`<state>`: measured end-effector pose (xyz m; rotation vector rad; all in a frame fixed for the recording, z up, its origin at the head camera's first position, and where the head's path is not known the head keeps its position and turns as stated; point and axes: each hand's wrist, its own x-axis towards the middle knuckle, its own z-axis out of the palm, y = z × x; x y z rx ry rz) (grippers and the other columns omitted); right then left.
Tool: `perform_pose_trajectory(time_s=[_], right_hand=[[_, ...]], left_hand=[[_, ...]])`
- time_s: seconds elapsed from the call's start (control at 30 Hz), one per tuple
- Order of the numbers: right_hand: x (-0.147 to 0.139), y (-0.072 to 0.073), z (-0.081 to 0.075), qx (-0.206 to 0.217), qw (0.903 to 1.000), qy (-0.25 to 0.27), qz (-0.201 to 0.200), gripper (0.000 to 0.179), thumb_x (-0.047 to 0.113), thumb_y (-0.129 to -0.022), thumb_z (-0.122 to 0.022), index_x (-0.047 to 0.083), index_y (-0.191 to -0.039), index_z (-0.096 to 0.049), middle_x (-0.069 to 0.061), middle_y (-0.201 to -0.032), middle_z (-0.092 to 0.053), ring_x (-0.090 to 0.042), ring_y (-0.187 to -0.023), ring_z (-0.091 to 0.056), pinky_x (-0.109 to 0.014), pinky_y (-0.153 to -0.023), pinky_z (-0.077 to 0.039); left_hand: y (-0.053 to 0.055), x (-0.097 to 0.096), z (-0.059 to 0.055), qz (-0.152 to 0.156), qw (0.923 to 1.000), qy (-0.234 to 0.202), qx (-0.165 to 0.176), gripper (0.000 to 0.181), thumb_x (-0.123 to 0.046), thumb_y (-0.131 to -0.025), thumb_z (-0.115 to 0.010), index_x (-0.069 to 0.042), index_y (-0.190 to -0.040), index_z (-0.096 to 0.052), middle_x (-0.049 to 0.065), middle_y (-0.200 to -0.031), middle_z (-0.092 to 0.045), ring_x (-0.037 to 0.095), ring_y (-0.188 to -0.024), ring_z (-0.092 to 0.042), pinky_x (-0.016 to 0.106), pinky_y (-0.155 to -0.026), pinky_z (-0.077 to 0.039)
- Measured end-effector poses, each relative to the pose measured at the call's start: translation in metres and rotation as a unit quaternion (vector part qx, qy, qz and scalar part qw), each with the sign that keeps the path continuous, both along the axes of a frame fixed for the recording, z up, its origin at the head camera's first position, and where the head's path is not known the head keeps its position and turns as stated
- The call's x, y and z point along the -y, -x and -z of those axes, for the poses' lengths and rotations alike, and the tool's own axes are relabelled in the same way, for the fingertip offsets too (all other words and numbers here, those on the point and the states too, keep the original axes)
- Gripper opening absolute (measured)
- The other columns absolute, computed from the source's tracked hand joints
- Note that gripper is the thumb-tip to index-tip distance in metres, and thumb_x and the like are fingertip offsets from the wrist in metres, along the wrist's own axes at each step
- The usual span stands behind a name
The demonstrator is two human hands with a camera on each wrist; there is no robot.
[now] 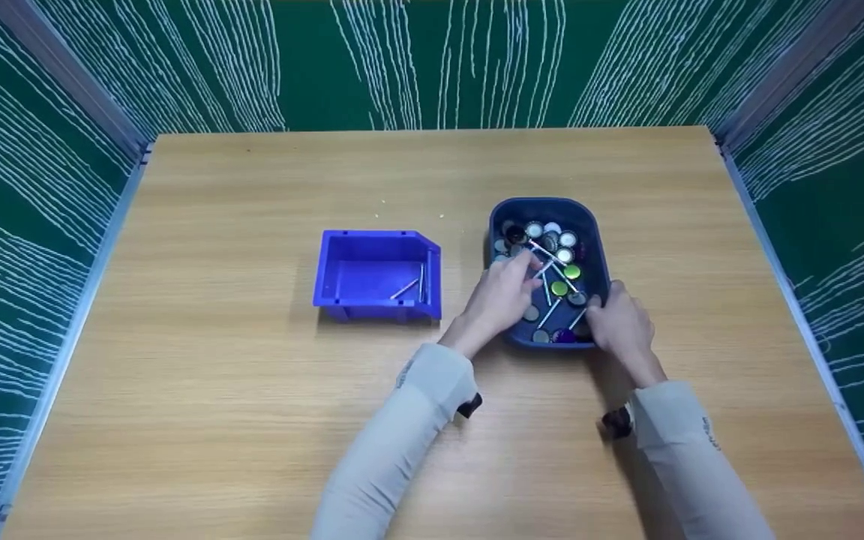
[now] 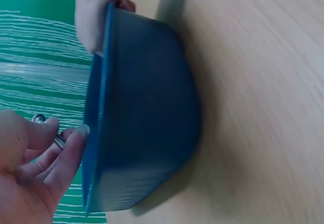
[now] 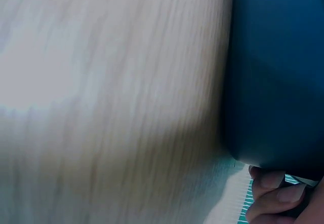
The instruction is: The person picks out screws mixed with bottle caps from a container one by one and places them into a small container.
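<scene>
A dark blue tub (image 1: 598,247) holds bottle caps, several of them silver and two yellow-green (image 1: 571,272), mixed with long silver screws (image 1: 548,313). My left hand (image 1: 503,292) reaches over the tub's left rim. In the left wrist view, its thumb and fingers pinch a silver screw (image 2: 59,141) with a rounded head and threaded shank. At the near right corner, my right hand (image 1: 622,322) grips the tub's rim. Its curled fingers (image 3: 276,198) show at the edge of the tub in the right wrist view.
Left of the tub stands a blue-violet open bin (image 1: 357,307) with a few silver screws (image 1: 405,289) inside. Tiny pale specks lie on the wooden table (image 1: 237,375) behind it. Green panels with white lines (image 1: 477,67) border the table at the back and sides.
</scene>
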<state>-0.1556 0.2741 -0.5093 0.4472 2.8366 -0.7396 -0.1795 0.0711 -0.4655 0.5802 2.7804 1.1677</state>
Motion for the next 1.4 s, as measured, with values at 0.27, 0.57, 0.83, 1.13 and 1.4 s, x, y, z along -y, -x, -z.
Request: perform_pose_trajectory(time_s=[0.27, 0.57, 0.83, 1.13, 1.4], right_hand=[[0.000, 0.002, 0.000, 0.008, 1.0000, 0.002, 0.000, 0.049, 0.031, -0.100, -0.035, -0.006, -0.131, -0.043, -0.035, -0.120, -0.058, -0.050, -0.109, -0.058, -0.059, -0.083, -0.045], [0.000, 0.001, 0.001, 0.006, 1.0000, -0.002, -0.004, 0.049, 0.031, -0.100, -0.034, -0.007, -0.130, -0.044, -0.036, -0.120, -0.058, -0.048, -0.105, -0.059, -0.056, -0.077, -0.045], [-0.001, 0.001, 0.002, 0.010, 0.9999, 0.000, -0.006, 0.051, 0.032, -0.100, -0.034, -0.007, -0.132, -0.042, -0.036, -0.120, -0.058, -0.047, -0.105, -0.058, -0.056, -0.078, -0.045], [-0.002, 0.002, 0.002, 0.017, 0.9998, -0.003, -0.010, 0.052, 0.032, -0.101, -0.034, -0.007, -0.135, -0.040, -0.036, -0.119, -0.057, -0.045, -0.101, -0.058, -0.053, -0.076, -0.046], [-0.002, 0.003, 0.003, 0.020, 0.9998, -0.003, -0.008, 0.051, 0.032, -0.101, -0.035, -0.007, -0.134, -0.041, -0.036, -0.122, -0.056, -0.046, -0.102, -0.058, -0.053, -0.077, -0.045]], left_hand=[[0.006, 0.022, -0.015, -0.026, 0.9981, -0.043, 0.036, 0.018, -0.013, -0.098, -0.059, -0.007, -0.114, -0.061, 0.007, -0.102, -0.070, 0.016, -0.092, -0.065, 0.026, -0.082, -0.051], [0.013, 0.048, -0.026, -0.060, 0.9958, -0.057, 0.039, 0.014, -0.013, -0.097, -0.061, -0.005, -0.108, -0.064, 0.007, -0.099, -0.069, 0.015, -0.086, -0.062, 0.025, -0.078, -0.049], [0.018, 0.070, -0.039, -0.084, 0.9945, -0.053, 0.031, 0.015, -0.015, -0.097, -0.061, -0.006, -0.109, -0.063, 0.007, -0.099, -0.070, 0.017, -0.088, -0.063, 0.028, -0.079, -0.050], [0.021, 0.101, -0.049, -0.112, 0.9928, -0.032, 0.026, 0.016, -0.014, -0.096, -0.060, -0.006, -0.110, -0.063, 0.009, -0.101, -0.070, 0.022, -0.091, -0.066, 0.034, -0.082, -0.053], [0.023, 0.135, -0.046, -0.153, 0.9875, 0.028, 0.023, 0.017, -0.016, -0.094, -0.063, -0.007, -0.108, -0.066, 0.009, -0.098, -0.073, 0.026, -0.089, -0.068, 0.041, -0.083, -0.053]])
